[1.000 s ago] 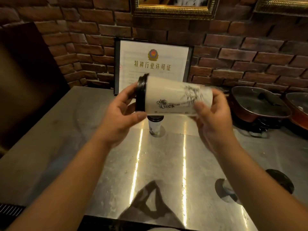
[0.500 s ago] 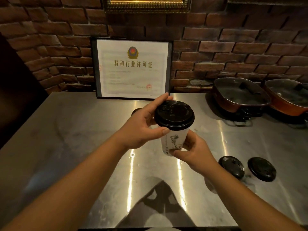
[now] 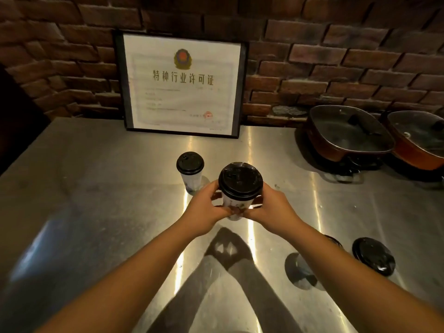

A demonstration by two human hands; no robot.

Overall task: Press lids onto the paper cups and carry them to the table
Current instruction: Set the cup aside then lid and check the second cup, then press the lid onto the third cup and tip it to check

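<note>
Steel desk (image 3: 96, 212) under both hands (image 3: 209, 207), gripping the lidded paper cup (image 3: 236, 205): probably light, thin-walled, best held low without squeezing.

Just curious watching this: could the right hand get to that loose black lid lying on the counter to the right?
Probably yes, once it lets go. The right hand now grips the held cup together with the left hand. The loose lid lies beside the right forearm, nothing between them.

Left hand (image 3: 207, 207) and right hand (image 3: 274, 207) grip a lidded paper cup (image 3: 236, 205) upright above the steel table (image 3: 96, 212). Second lidded cup (image 3: 189, 173) stands just behind-left. Loose black lid (image 3: 373, 256) lies at right (another partly hidden by the forearm). Framed certificate (image 3: 182, 84) leans against the brick wall (image 3: 336, 68); two lidded pans (image 3: 348, 133) at far right.
</note>
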